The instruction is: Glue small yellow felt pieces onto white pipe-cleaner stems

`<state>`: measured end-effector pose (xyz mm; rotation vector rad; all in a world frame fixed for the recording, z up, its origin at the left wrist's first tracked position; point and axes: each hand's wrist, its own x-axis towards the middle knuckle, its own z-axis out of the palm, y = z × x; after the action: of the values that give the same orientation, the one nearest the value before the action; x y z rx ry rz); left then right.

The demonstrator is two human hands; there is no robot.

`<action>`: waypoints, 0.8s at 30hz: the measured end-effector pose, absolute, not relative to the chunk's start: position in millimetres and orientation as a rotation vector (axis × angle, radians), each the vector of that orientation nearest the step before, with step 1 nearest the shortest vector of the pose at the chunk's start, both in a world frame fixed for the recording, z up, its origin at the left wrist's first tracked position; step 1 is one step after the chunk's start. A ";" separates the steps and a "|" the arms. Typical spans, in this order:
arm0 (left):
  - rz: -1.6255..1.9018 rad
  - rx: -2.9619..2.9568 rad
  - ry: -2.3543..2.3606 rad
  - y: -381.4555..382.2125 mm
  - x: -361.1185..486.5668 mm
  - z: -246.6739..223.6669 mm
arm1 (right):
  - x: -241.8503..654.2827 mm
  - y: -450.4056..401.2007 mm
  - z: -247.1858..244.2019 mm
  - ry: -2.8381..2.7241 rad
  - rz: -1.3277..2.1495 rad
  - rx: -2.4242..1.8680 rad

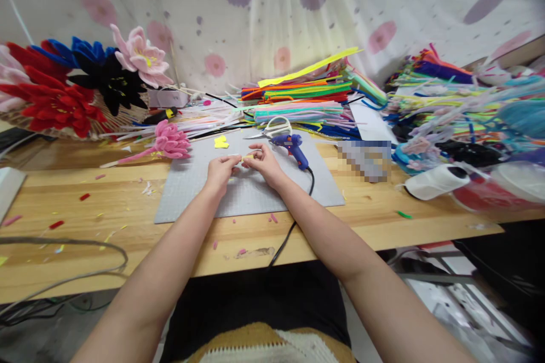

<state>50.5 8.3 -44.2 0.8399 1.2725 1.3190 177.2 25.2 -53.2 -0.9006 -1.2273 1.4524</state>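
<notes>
The person's left hand (222,173) and right hand (263,163) meet fingertip to fingertip over a gray cutting mat (255,181) on the wooden desk (357,232). The right hand's grip is nearly closed, thumb and finger pinching a small yellow piece (247,157) between the two hands. The left hand's grip is also drawn in, its fingertips close to that piece; whether it has hold of anything cannot be told. Yellow scraps (221,142) lie on the mat just beyond the hands, with white-handled scissors (277,127) and a blue glue gun (293,149) near the right hand.
</notes>
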 end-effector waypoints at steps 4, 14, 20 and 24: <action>1.365 0.797 1.319 9.0 51.4 -45.0 | 178.7 25.3 -53.0 -1.215 1.474 -0.853; 1.372 0.796 1.297 7.2 52.6 -43.2 | 177.9 26.3 -56.2 -1.213 1.486 -0.882; 1.363 0.792 1.288 7.5 52.9 -43.3 | 176.8 26.6 -56.1 -1.215 1.489 -0.892; 1.366 0.779 1.276 7.7 52.7 -43.3 | 177.4 26.2 -54.3 -1.213 1.478 -0.880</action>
<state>52.7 7.7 -43.3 0.7788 1.2763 1.3662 177.4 26.2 -54.3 -0.8801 -1.2125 1.4779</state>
